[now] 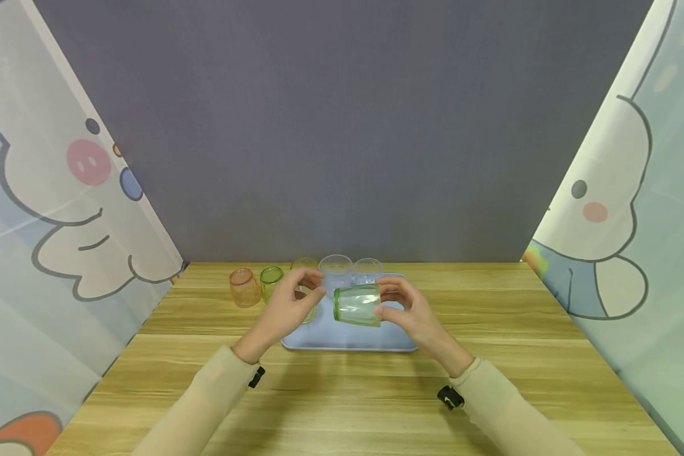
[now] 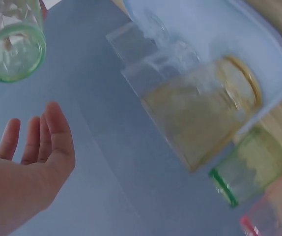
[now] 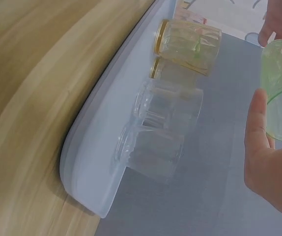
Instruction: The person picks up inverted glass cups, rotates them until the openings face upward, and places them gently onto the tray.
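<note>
The right hand (image 1: 408,310) grips a green cup (image 1: 356,306) over the tray (image 1: 348,337). Left of it, the left hand (image 1: 289,306) has loosely curved fingers.

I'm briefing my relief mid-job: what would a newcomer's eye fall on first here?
First, the translucent green tumbler at the centre of the head view, held sideways by the right hand, its base pointing towards the left hand. Next, the orange tumbler on the wood-grain table, left of the pale blue tray, and the cartoon-print curtain at far left.
</note>
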`<state>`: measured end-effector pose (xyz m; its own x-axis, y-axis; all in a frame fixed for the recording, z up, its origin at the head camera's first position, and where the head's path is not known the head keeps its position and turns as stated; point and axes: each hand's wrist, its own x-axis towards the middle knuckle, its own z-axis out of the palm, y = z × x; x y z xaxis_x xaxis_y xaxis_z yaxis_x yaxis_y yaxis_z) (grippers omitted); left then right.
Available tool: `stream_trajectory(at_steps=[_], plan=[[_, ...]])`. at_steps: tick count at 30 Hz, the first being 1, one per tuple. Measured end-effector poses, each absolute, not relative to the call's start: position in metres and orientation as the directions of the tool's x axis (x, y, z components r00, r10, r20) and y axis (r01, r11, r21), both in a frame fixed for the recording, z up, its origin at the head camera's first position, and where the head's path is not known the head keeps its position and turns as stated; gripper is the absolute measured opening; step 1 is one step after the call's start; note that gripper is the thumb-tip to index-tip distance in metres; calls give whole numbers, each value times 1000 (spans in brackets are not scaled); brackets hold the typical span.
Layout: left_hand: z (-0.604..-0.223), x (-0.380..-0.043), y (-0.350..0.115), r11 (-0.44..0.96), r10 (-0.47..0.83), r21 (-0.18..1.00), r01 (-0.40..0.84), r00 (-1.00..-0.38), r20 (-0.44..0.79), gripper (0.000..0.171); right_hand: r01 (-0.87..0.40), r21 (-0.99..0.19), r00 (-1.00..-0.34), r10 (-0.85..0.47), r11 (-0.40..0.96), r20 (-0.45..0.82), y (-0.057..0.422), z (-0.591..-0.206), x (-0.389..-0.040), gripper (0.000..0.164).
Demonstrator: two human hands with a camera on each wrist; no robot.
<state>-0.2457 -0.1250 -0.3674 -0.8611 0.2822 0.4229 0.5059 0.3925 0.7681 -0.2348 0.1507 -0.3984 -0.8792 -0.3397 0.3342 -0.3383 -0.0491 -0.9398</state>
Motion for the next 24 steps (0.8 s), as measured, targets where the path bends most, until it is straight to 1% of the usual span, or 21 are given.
stream_trajectory(at_steps=[4, 8, 14, 24], plan=[[-363, -248, -131, 454, 294, 684, 571, -821, 490, 20, -331, -943, -884, -340, -33, 322, 153, -397, -235, 56], [-358, -250, -137, 522, 301, 603, 604, -791, 533, 20, -340, -940, -883, -345, 6, 317, 154, -395, -237, 55], [-351, -254, -146, 594, 294, 525, 610, -772, 564, 17, -382, -922, -876, -339, 56, 342, 157, -387, -240, 50], [-349, -263, -155, 711, 328, 365, 601, -743, 584, 18, -359, -932, -887, -329, 51, 324, 164, -383, -240, 52]])
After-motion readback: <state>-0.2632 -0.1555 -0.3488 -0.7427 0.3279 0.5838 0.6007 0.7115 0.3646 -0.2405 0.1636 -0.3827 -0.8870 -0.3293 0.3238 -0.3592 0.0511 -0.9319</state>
